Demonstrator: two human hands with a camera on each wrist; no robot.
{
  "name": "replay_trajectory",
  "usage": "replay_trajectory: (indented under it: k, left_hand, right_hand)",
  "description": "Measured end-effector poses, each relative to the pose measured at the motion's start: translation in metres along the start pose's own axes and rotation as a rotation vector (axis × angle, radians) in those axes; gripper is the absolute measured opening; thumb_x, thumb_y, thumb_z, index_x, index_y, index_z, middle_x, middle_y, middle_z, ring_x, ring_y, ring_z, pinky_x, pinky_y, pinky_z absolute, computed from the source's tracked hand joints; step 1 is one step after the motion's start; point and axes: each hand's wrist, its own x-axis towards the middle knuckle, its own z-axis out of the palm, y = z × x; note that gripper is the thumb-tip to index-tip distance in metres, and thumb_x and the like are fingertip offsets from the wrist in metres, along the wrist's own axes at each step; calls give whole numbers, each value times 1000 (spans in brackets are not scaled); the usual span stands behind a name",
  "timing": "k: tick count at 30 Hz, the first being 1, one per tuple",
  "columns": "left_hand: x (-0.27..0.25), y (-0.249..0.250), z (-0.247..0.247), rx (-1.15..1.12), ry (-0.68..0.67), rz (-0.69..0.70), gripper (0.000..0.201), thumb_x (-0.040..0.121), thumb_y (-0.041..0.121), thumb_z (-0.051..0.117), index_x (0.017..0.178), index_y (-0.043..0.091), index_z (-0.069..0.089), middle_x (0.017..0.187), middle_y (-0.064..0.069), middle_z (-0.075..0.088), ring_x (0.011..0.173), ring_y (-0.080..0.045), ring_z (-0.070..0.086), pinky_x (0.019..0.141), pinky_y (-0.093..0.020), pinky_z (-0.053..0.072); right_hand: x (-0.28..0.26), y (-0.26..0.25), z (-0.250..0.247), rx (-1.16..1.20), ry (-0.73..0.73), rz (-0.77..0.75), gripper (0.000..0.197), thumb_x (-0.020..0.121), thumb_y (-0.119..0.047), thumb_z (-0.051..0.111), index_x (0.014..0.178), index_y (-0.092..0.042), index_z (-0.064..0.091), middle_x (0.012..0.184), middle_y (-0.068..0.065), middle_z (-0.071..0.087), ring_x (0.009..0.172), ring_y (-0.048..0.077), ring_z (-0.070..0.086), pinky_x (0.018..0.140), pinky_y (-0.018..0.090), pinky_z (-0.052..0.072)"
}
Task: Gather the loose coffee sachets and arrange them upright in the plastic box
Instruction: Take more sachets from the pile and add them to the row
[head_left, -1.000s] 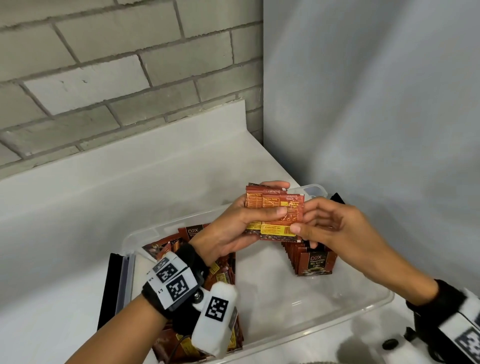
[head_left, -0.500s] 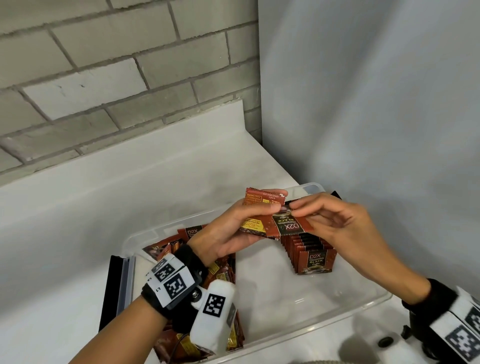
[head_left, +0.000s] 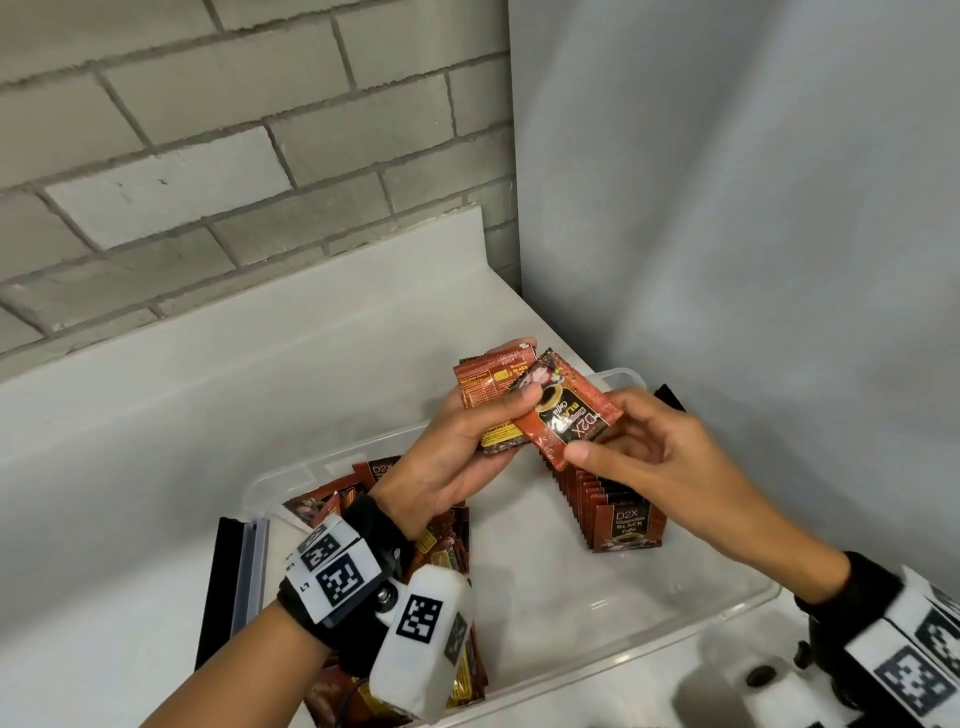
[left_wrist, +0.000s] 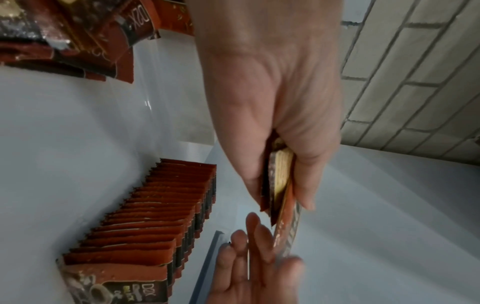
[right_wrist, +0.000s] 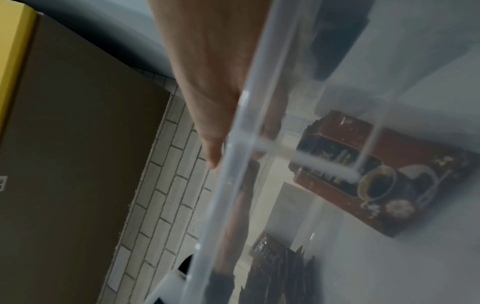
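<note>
Above the clear plastic box (head_left: 675, 618), the left hand (head_left: 457, 457) grips a small stack of sachets (head_left: 488, 384) between thumb and fingers, while the right hand (head_left: 644, 457) pinches the lower corner of a single front-facing sachet (head_left: 566, 415) lying skewed across that stack. These foil packets look light, thin, limp and rather slick (probably best taken by the flat sealed edges, not the powder-filled middle), so the stack could fan or slip under a loose grip. The upright row (head_left: 618, 514) stands at the box's right side and a loose heap (head_left: 447, 551) at its left lies largely hidden beneath the left wrist; the right wrist view is blurred by the box wall, so the pinch is unreadable there.
</note>
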Motion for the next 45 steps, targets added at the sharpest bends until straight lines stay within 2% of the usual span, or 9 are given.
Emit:
replay_trajectory:
  k: [7,10,14,20,23,28,34,38,45]
  left_hand:
    - [-2,-5,3,157,-43,-14,52,71,-12,72,118,4,58,105,-14,70,97,-25,68,83,-32,55]
    - [-5,-11,4,248,-91,-67,37,77,-9,62,112,3,62,102,-12,70,93,-21,67,83,-29,54]
    - [-7,-5,5,233,-122,-104,42,73,9,73,114,12,64,107,-11,70,99,-22,67,87,-32,55]
    - [-5,7,-2,239,-37,-152,45,74,27,71,117,16,66,90,-6,69,79,-15,68,71,-26,56]
    - [-4,9,-1,319,25,-200,34,87,17,60,121,12,63,89,-5,70,74,-13,68,67,-24,56]
    - [-4,9,-2,377,56,-252,30,92,12,57,121,13,62,85,-3,71,73,-15,68,66,-23,56]
    - [-3,8,-3,355,78,-270,22,92,8,54,111,11,63,88,-6,73,73,-15,70,69,-23,57]
    - [-2,7,-4,315,92,-272,26,91,5,53,114,10,62,91,-9,72,76,-18,70,74,-26,58]
    - [-2,5,-1,325,96,-282,16,92,0,49,100,7,61,84,-11,72,72,-17,70,72,-25,57]
  right_hand:
    - [0,0,-4,185,128,-2,11,80,-14,63,83,-6,57,77,7,71,70,14,68,69,19,54]
    - [1,-1,-5,264,107,6,11,86,-7,57,94,-2,51,73,11,69,65,19,68,65,22,56]
    - [-4,-3,-18,173,70,-8,23,69,-11,69,88,-4,59,71,3,70,63,12,65,64,18,54]
    - [-26,-3,-53,-531,-139,-174,15,69,-39,80,77,-32,69,75,-7,62,65,2,55,61,7,41]
    - [-31,11,-51,-887,-210,-443,24,65,-13,87,76,-21,67,71,-17,56,73,-2,40,69,2,35]
    - [-27,19,-35,-1335,-181,-631,36,50,-18,91,65,-17,59,68,-6,55,78,15,34,57,31,46]
    - [-25,22,-29,-1534,-177,-638,40,40,-15,93,65,-13,61,68,2,59,81,21,39,65,32,30]
    - [-25,22,-27,-1522,-139,-624,40,41,-8,93,66,-12,63,69,3,59,81,21,38,55,33,45]
    - [-20,30,-25,-1517,-85,-582,46,36,-6,94,68,-9,60,71,7,59,79,22,36,50,34,44]
